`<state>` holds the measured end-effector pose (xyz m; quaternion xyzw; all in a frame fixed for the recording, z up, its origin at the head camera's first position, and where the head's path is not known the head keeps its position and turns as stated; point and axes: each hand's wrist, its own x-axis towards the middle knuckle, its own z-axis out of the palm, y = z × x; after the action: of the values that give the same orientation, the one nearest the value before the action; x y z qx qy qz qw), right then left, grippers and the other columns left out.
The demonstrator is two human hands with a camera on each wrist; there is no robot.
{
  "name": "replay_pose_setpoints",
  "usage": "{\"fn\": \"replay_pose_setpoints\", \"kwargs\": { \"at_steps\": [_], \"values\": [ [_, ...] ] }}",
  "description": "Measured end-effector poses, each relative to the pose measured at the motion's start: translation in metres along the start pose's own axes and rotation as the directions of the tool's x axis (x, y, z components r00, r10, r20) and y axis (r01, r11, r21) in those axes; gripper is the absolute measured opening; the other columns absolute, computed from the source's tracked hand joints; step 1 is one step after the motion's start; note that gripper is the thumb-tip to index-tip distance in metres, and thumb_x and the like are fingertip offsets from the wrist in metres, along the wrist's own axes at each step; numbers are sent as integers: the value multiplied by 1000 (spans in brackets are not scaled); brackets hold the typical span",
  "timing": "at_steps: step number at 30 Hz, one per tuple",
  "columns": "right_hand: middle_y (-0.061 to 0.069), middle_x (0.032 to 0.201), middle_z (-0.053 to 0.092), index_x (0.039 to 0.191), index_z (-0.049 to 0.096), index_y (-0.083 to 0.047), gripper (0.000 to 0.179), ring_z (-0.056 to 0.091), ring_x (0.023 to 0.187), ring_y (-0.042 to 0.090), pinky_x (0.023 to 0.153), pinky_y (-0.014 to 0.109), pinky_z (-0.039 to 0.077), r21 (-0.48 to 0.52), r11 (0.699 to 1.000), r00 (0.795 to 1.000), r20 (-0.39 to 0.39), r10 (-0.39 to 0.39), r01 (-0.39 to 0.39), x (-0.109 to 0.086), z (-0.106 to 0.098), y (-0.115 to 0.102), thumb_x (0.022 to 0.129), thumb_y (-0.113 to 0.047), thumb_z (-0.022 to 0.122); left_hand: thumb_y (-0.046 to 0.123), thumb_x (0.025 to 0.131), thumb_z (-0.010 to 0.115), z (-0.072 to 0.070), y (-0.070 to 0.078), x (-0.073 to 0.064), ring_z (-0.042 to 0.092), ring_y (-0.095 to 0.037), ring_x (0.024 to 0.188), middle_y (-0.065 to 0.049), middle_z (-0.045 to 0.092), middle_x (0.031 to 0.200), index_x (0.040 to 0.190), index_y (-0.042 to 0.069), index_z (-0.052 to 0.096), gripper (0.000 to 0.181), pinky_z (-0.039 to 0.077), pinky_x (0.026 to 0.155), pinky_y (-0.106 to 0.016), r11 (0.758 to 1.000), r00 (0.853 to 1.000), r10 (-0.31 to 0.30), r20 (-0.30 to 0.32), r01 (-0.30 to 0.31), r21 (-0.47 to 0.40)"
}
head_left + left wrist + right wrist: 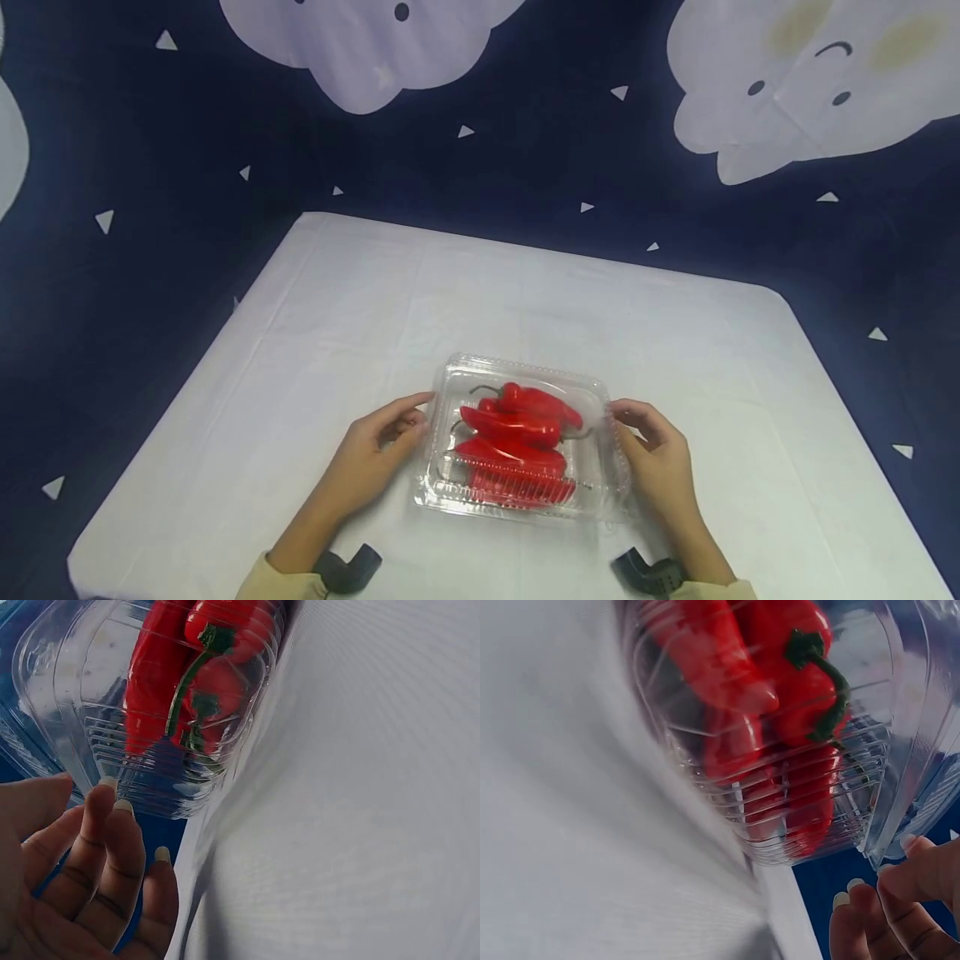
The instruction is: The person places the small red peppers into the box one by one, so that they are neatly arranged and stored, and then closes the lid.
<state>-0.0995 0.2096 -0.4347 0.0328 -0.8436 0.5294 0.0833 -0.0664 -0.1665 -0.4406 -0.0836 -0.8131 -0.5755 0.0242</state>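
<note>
A clear plastic clamshell container (525, 514) sits on the white table in front of me, its ribbed walls facing both wrist cameras. Inside lie several long red peppers (517, 425) with curved green stems, stacked in a row. At the container's left edge, my left hand (375, 454) pinches the rim between thumb and fingertips; its other fingers (120, 855) hang bent below the rim. Opposite it, my right hand (663, 458) pinches the right rim, thumb and index fingertip meeting at the plastic flange, with the remaining fingers (866, 915) lower down.
The white-covered table (360, 300) has rounded corners and stretches beyond the container. Around it hangs dark blue cloth (150, 333) printed with pale clouds and small triangles. Dark wrist mounts (348, 571) are strapped below beige sleeves (281, 582).
</note>
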Motion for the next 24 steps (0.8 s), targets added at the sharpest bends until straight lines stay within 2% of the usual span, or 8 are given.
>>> {"fn": "replay_pose_setpoints", "kwargs": {
  "at_steps": [3,8,10,15,20,24],
  "values": [
    [7,122,67,119,68,-4,22,63,114,6,92,18,53,3,1000,1000,-8,13,-13,-3,1,-1,99,-1,64,21,104,62,-1,1,-1,69,-14,91,6,70,99,138,21,64,34,56,83,-29,1000,1000,2,-10,-2,-24],
    [7,124,65,121,67,-4,22,64,112,12,84,22,57,55,998,1000,-2,29,-29,-8,1,0,100,0,61,17,109,51,-2,1,-1,65,-20,82,-3,69,95,139,14,62,33,54,77,-28,995,999,52,-11,-53,-87],
    [7,124,65,121,67,-4,22,65,111,13,82,24,58,61,998,1000,-2,30,-30,-9,2,1,100,0,61,14,108,52,-2,1,-1,66,-20,82,-3,70,96,141,11,59,35,55,77,-28,992,997,79,-3,-78,-96],
    [6,127,65,124,66,-6,25,63,112,10,84,20,57,19,1000,1000,-9,15,-15,-15,4,2,101,-2,60,13,102,64,-2,2,-2,69,-15,87,5,71,98,145,13,55,44,58,85,-30,991,992,122,13,-121,-53],
    [6,130,65,128,66,-7,26,65,109,7,86,21,56,45,999,1000,-4,19,-19,-25,4,1,104,-8,58,14,100,67,-1,3,-3,69,-12,87,8,71,95,143,14,57,44,57,86,-30,992,992,124,-1,-124,-23],
    [2,126,66,130,67,-10,27,66,106,10,84,24,57,76,994,997,2,79,-78,-38,1,-5,108,-18,52,14,100,67,-1,4,-3,69,-13,87,7,71,95,143,15,58,44,57,86,-30,993,993,119,-4,-119,-25]
  ]
}}
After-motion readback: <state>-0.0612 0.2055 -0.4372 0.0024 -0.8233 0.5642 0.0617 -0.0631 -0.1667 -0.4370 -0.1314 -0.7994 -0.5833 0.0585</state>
